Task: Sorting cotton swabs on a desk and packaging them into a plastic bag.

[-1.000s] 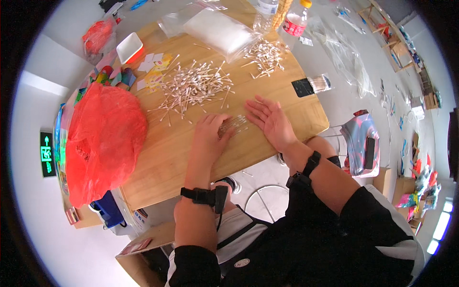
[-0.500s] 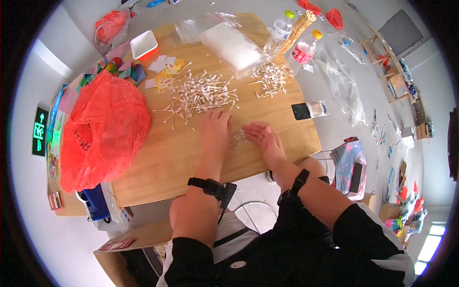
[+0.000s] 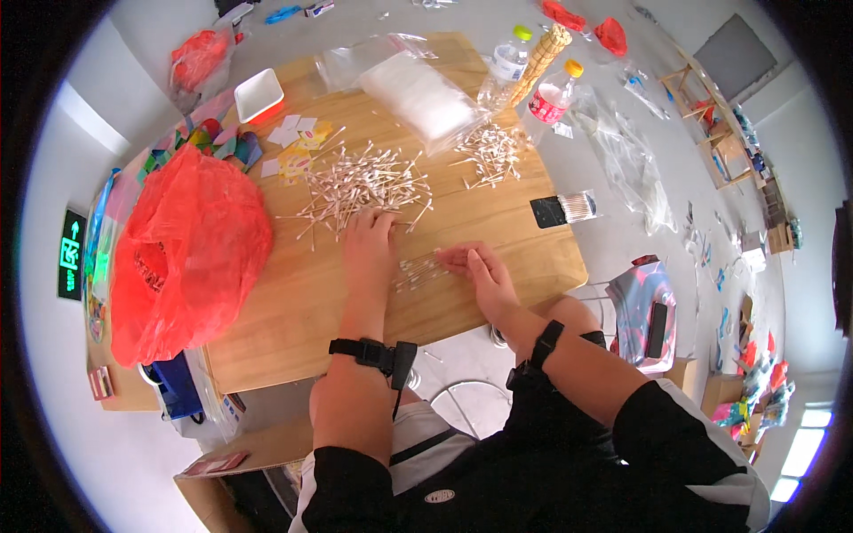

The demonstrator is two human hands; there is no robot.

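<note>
A loose heap of cotton swabs (image 3: pixel 364 186) lies across the middle of the wooden table. At its near edge my left hand (image 3: pixel 367 235) is bent down, fingers closed on swabs, with the fingertips partly hidden. Closer to me, a small row of cotton swabs (image 3: pixel 418 270) lies roughly side by side on the wood. My right hand (image 3: pixel 480 274) rests on its edge to the right of this row, its fingers stretched and touching the swab ends, thumb apart on top. A second, smaller heap of cotton swabs (image 3: pixel 491 155) lies at the far right.
A big red plastic bag (image 3: pixel 195 240) fills the table's left side. Behind stand a white tray (image 3: pixel 259 94), yellow and white cards (image 3: pixel 302 147) and a clear bag of white contents (image 3: pixel 422 98). Two bottles (image 3: pixel 506 67) and a black-topped swab pack (image 3: pixel 564 209) line the right edge.
My left hand has moved left from the small row to the big heap's near edge. My right hand has shifted slightly left and drawn its thumb nearer its fingers. The view has shifted a little.
</note>
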